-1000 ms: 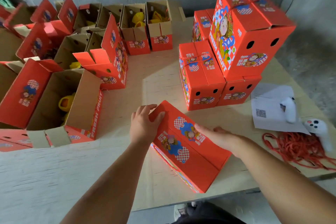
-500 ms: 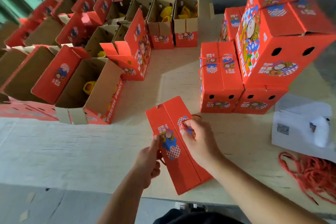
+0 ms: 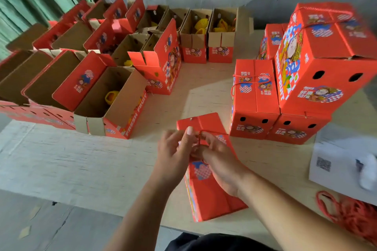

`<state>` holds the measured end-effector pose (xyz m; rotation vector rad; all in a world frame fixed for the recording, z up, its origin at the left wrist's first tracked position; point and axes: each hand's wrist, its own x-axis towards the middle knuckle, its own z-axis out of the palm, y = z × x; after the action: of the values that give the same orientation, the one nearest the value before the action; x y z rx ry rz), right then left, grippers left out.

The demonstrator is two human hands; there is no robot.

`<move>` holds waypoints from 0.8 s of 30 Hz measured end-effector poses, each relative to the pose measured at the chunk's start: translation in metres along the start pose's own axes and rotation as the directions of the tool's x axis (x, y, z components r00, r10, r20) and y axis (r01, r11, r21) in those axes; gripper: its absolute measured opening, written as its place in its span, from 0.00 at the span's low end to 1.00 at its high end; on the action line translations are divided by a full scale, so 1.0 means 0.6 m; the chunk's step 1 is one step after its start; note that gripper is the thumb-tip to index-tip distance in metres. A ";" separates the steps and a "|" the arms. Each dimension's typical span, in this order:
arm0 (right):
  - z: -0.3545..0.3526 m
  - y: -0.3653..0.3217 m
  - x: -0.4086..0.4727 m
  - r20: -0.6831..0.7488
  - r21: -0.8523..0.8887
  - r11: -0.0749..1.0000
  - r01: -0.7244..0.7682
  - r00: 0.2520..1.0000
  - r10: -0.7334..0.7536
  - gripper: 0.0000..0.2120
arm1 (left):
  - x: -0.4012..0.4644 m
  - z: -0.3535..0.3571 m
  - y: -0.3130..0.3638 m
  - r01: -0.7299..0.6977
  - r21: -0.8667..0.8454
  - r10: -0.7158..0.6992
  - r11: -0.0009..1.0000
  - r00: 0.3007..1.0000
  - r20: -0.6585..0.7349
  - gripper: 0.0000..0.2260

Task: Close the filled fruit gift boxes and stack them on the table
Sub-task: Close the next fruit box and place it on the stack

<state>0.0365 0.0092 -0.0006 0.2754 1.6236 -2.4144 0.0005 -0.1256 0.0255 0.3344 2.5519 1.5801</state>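
Pinching the red cord between my left hand and right hand, fingers curled, over the closed gift box beneath; I judge a loose knot could let the flaps spring open.

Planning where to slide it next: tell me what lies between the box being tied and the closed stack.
Head view: only bare plywood table separates the box being tied from the closed stack; nothing sits in that gap.

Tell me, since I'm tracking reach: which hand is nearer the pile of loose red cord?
Right. The right hand is on the closed box, on the side toward the cord pile at the table's right edge; the left hand works beside it, farther away.
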 end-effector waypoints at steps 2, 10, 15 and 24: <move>0.003 -0.020 0.010 0.016 0.216 0.976 -0.024 1.000 0.021 0.13 | 0.026 -0.017 0.016 -0.123 0.181 0.139 0.976 0.987 -0.077 0.29; 0.028 -0.112 0.032 -0.076 0.037 0.999 -0.009 0.997 0.012 0.12 | 0.078 -0.010 -0.051 0.157 -0.273 -0.195 0.949 0.974 -0.116 0.15; 0.045 -0.132 0.033 0.008 -0.016 0.996 0.090 0.996 -0.090 0.19 | 0.027 0.037 -0.108 0.083 -0.084 -0.089 0.993 0.993 -0.072 0.23; -0.085 -0.091 0.047 -0.280 -0.681 0.732 -0.011 0.928 -0.246 0.24 | 0.000 0.066 -0.159 0.492 -0.422 -0.469 0.761 0.868 0.166 0.22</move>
<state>-0.0040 0.0742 0.0211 0.4995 2.6241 -1.7206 -0.0029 -0.1321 -0.0777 -0.3100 1.9095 1.8278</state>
